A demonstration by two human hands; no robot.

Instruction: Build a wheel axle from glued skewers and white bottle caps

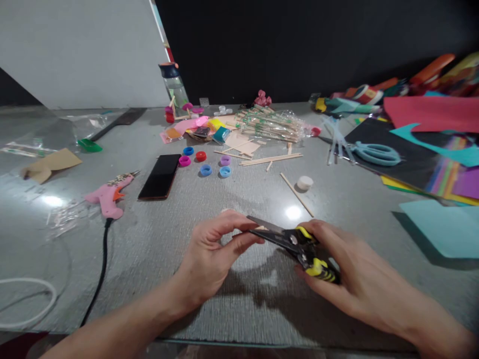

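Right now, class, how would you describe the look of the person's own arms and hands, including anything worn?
The left hand and right hand are both bare, with no gloves, rings or watch in sight. The forearms are uncovered as far as the picture shows, with no sleeves visible.

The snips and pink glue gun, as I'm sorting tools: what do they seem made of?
Snips: likely metal blades, dark with a grey sheen; yellow grips, plastic or rubber, by their matte, banded look. Glue gun: probably moulded plastic, by its smooth pink handle.
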